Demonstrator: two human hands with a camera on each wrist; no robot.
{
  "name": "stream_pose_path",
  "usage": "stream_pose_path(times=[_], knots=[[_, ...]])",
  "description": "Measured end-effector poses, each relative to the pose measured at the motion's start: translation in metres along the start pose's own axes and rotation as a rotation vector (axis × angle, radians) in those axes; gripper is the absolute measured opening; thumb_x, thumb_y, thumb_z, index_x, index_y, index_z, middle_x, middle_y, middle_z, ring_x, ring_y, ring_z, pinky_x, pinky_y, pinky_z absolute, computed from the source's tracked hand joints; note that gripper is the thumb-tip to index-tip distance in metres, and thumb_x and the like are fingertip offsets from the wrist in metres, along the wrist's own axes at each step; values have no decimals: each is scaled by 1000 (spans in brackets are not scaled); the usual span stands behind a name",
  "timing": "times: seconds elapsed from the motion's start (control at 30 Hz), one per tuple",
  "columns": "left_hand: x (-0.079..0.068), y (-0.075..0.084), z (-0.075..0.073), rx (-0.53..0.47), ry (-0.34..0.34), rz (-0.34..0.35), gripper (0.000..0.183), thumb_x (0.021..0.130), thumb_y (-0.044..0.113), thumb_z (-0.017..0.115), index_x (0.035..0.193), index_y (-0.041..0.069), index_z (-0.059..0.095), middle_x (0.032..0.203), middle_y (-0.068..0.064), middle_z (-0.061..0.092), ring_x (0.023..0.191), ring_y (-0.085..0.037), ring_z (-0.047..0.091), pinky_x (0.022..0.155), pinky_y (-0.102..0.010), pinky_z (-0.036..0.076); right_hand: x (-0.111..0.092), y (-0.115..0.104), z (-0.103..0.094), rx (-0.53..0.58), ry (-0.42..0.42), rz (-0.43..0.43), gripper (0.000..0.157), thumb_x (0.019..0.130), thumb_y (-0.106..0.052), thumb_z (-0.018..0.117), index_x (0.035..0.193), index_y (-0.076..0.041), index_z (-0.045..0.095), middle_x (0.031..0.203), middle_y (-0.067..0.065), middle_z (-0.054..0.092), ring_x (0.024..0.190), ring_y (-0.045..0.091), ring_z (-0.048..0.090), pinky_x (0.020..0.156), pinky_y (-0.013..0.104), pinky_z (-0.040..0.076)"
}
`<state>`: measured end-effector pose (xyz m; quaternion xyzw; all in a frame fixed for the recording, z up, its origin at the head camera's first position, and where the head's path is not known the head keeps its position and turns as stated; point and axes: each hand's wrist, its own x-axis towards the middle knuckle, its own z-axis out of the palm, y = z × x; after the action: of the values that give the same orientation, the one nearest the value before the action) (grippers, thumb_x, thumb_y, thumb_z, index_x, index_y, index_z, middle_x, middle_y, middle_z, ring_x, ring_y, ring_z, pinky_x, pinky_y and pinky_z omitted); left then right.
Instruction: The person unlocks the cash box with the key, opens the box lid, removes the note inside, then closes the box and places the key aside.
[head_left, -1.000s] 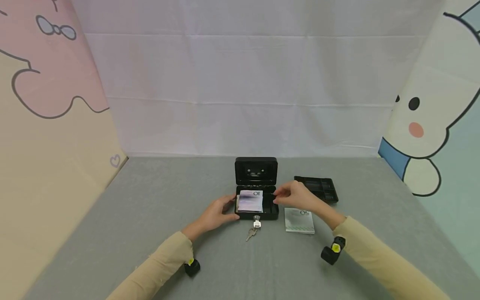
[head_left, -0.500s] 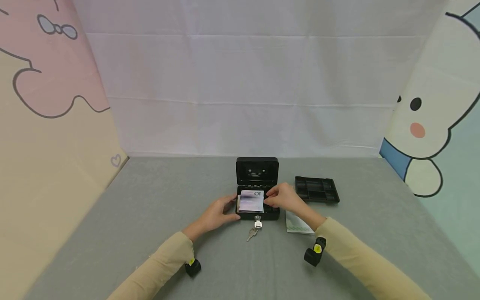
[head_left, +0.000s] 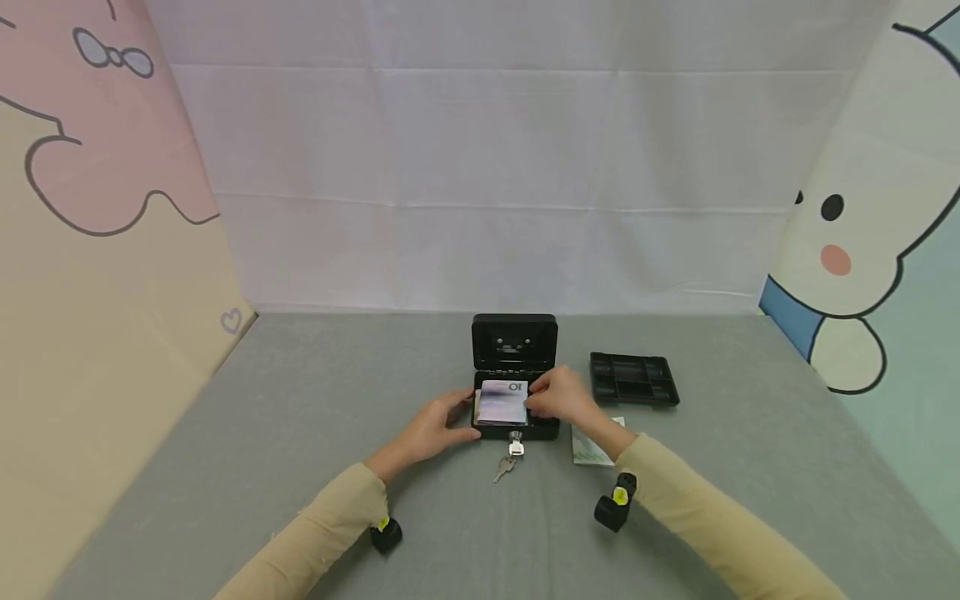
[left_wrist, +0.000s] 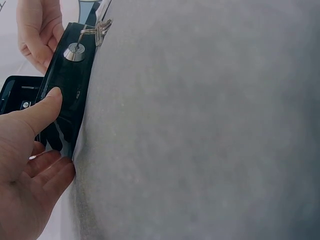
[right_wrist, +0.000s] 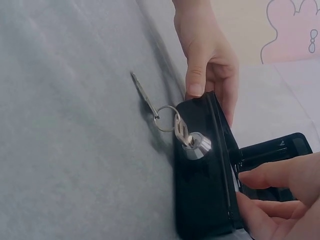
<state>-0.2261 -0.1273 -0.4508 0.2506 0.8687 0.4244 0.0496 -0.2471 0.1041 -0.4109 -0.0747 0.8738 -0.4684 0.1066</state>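
Observation:
A small black cash box point(head_left: 542, 429) stands with its lid point(head_left: 514, 342) raised. My left hand point(head_left: 433, 429) holds its left end, thumb on the front face and fingers round the side, as the left wrist view point(left_wrist: 30, 170) shows. Inside the left part lies a stack of purplish banknotes point(head_left: 502, 402) marked 10. My right hand point(head_left: 561, 398) reaches into the box, fingertips right at the notes' right edge; whether they pinch the notes I cannot tell. A key point(right_wrist: 183, 131) sits in the front lock, and a second key point(right_wrist: 144, 95) hangs from its ring.
A black compartment tray point(head_left: 634, 380) lies on the grey tabletop point(head_left: 480, 533) right of the box. Greenish banknotes point(head_left: 588, 450) lie in front of the tray, partly covered by the right forearm. A white cloth point(head_left: 480, 167) hangs behind, with cartoon-printed panels point(head_left: 127, 275) at the sides.
My right hand has moved left, from the box's right edge to the purplish banknotes inside. My left hand has stayed on the box.

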Motion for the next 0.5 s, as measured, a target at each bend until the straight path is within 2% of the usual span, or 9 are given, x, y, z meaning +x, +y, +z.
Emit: stream_pose_path(times=[0.13,0.17,0.3,0.5], knots=[[-1,0,0,-3,9,12,67,77,14,73,130,-11,40,127,-23,49,115,-31,48,91,-38,47,1,-2,7,87,29,31,23,74,-1,69,93,12,65,76,18,67,61,20,66,54,27,56],[-1,0,0,-5,10,12,66,77,13,73,130,-11,40,127,-23,49,115,-31,48,91,-38,47,0,-5,9,92,49,66,23,75,1,68,95,12,65,80,19,67,64,21,67,57,29,56],[-1,1,0,-2,5,-2,65,78,15,72,130,-9,41,128,-22,48,117,-31,47,91,-38,47,-1,-8,14,137,98,87,20,76,3,67,95,11,66,80,20,67,64,20,66,57,28,56],[0,1,0,15,-4,-13,66,79,16,71,131,-8,40,130,-22,46,120,-31,44,91,-37,47,0,-5,14,196,81,113,17,78,3,65,93,10,64,77,16,67,58,14,62,55,28,56]])
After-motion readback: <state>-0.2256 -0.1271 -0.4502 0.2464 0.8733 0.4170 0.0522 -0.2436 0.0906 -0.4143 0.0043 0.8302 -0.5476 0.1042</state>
